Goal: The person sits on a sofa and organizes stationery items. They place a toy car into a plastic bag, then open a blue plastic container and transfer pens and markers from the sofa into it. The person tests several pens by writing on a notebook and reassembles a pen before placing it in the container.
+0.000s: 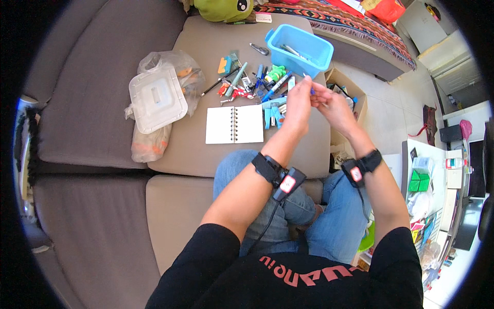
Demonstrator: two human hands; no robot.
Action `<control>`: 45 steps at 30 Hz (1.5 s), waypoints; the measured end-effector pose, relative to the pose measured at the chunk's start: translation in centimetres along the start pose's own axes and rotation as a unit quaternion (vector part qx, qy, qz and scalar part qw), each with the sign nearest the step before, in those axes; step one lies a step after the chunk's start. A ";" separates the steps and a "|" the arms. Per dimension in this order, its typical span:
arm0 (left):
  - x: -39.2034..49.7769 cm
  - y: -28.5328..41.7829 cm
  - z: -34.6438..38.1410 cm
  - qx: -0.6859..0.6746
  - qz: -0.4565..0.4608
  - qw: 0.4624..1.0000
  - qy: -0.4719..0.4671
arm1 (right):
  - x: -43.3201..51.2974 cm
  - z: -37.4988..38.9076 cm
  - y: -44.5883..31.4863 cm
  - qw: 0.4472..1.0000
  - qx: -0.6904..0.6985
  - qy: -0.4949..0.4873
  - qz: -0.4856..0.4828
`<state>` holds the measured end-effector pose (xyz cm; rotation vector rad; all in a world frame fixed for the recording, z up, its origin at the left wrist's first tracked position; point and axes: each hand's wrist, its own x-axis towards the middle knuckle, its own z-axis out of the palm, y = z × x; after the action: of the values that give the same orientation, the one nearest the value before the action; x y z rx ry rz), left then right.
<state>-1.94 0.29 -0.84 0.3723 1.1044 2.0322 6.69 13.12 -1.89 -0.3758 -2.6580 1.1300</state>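
Observation:
My left hand (300, 101) and my right hand (335, 106) meet at the right edge of the sofa seat, just in front of a blue plastic basket (273, 52). Between their fingers is a small slim item with a blue part (312, 91), mostly hidden; it may be a pen. The basket holds a few pens (295, 51). Left of my hands lie a blue marker (277, 85), a green toy (276, 72), a red and white figurine (240, 93), a black pencil (220, 82) and other stationery. An open spiral notebook (249, 124) with blank pages lies nearer me.
A translucent plastic lid (157, 99) rests on plastic bags (151, 145) at the left. A utility knife (259, 49) lies left of the basket. Below the seat's right edge stands a cardboard box (359, 92) with things in it. A green plush toy (222, 11) sits at the back.

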 end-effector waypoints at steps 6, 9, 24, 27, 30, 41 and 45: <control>0.6 0.9 0.4 0.046 0.173 0.983 0.048 | 8.7 6.7 2.7 0.993 0.090 0.033 -0.069; 0.9 1.5 0.0 0.062 0.170 0.981 0.063 | 12.5 9.2 2.7 0.968 -0.171 0.049 -0.177; 2.0 1.2 -0.5 -0.028 0.144 0.986 0.081 | 13.6 11.1 2.2 0.986 -0.081 0.053 -0.135; 2.0 1.3 -0.8 -0.074 0.144 0.983 0.090 | 11.7 9.8 2.0 0.965 0.246 0.036 -0.082; 2.4 1.4 -1.7 -0.086 0.157 0.976 0.123 | 9.5 5.6 1.0 0.887 0.453 -0.060 0.063; 3.0 0.6 -2.6 -0.183 -0.018 0.978 0.096 | 1.6 -0.2 -2.2 0.796 0.581 -0.043 0.168; 2.8 0.7 -2.1 -0.200 -0.055 0.977 0.049 | 0.8 -0.6 -1.7 0.803 0.573 -0.037 0.157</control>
<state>-5.32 0.96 -1.84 0.0054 0.7262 2.1276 5.84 12.68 -0.18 -0.4973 -1.4778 2.5619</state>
